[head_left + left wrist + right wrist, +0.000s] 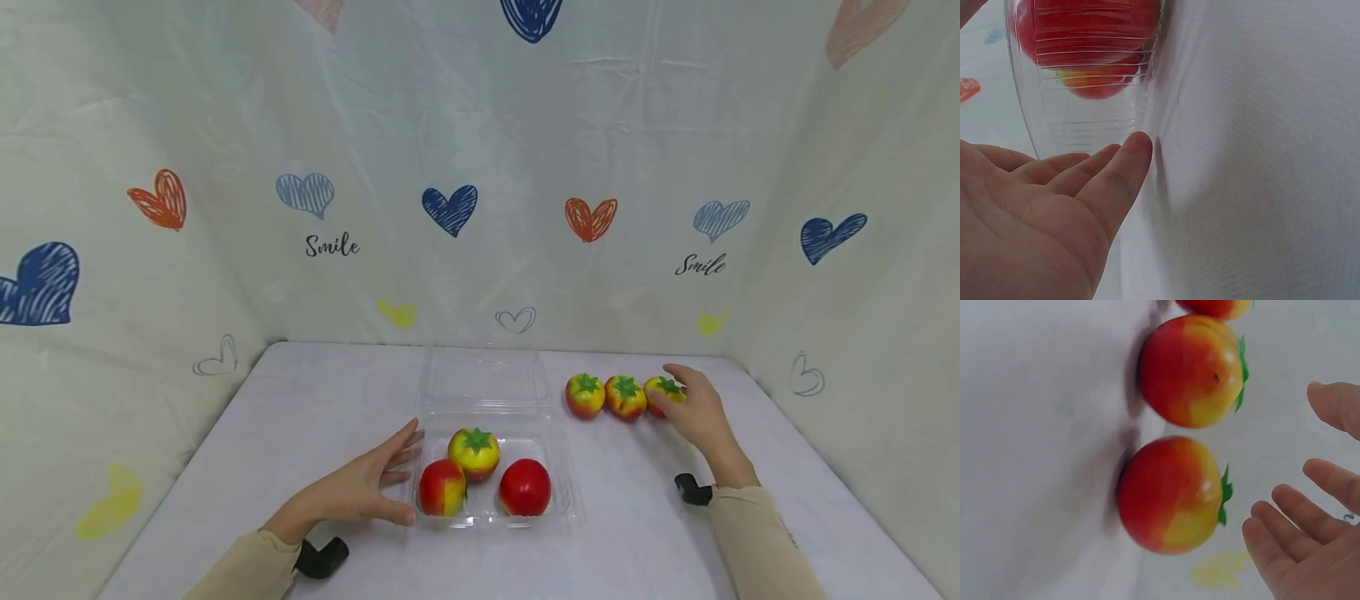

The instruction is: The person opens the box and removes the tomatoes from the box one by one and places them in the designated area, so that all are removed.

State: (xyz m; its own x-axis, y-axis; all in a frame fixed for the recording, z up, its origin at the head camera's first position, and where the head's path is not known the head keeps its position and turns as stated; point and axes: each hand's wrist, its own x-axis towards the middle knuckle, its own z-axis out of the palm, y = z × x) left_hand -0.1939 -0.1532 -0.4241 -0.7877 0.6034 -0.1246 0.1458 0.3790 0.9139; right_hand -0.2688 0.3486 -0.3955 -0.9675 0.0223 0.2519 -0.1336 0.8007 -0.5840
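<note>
A clear plastic clamshell box (564,498) stands mid-table with its lid (483,379) folded back. Three toy fruits lie inside: a yellow-red one with a green top (474,452), a red-yellow one (442,487) and a red one (525,487). My left hand (378,483) lies flat on the table, fingers straight, against the box's left wall (1085,106); my thumb (1124,169) touches its corner. To the right, three more fruits sit in a row (585,395) (626,397) (663,390). My right hand (690,404) hovers over the rightmost fruit (1175,494), fingers (1285,540) spread and apart from it.
Cloth walls printed with hearts close the white table (300,417) at the back (525,208), left and right. Black wrist camera mounts sit at both sleeves (322,558) (693,490). The table's front edge is out of view.
</note>
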